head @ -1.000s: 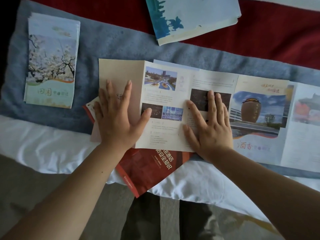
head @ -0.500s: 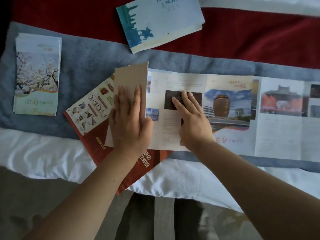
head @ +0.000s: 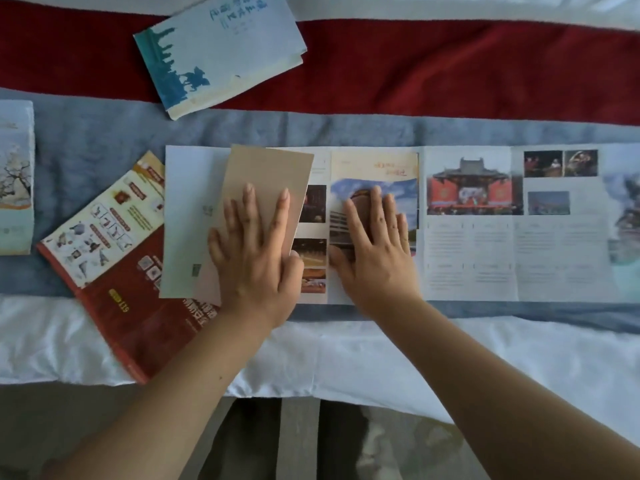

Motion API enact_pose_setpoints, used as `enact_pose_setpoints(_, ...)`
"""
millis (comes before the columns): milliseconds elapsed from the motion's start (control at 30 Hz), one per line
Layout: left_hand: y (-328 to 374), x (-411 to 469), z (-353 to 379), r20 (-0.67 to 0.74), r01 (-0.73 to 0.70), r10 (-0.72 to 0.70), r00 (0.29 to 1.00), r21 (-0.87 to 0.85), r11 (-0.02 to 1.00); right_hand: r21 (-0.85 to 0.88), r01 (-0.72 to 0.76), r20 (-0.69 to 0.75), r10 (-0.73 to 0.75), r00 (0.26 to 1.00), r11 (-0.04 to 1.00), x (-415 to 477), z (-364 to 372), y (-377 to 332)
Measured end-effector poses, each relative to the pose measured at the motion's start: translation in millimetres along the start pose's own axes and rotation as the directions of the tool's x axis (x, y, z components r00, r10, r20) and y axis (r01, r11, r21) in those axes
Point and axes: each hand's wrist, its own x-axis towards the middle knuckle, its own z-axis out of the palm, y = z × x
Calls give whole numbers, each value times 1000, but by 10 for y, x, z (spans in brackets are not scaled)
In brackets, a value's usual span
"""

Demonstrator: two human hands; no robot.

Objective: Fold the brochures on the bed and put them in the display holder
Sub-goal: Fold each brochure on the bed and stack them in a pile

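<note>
**Both hands flat on a half-folded brochure**

A long brochure [head: 471,251] lies unfolded across the middle of the frame and runs off the right edge, resting on a grey-blue blanket [head: 86,133]. At its left end a beige panel [head: 266,171] is turned over onto the printed side and sits slightly askew.

The left hand [head: 256,258] presses on this panel, palm down, fingers straight and a little apart. The right hand [head: 375,251] lies just beside it on the next panel, over a picture under blue sky, fingers straight and close together. Neither hand grips anything.

A red booklet [head: 114,271] lies tilted at lower left, its corner tucked under the brochure's left end and its lower part hanging over a white sheet [head: 346,351]. A blue-and-white stack [head: 225,53] sits at upper left of centre, across the blanket and a red band [head: 450,64]. A blossom-printed stack [head: 15,181] is cut off by the left edge.
</note>
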Motion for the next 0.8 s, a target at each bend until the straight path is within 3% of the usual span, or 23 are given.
enact_pose_setpoints(500,510,150,416,73,35,-42,996,97,995,-49,45,-90,-49,995,998,-162,160,389)
enact_pose_setpoints(633,462,140,515,23,4,-8,1000,180,984,-46,21,-100,-26,995,999,-164,182,377)
enact_pose_setpoints(800,252,168,436,-77,-19,30,997,131,991,-26,-3,-97,1,995,1000,-147,141,332)
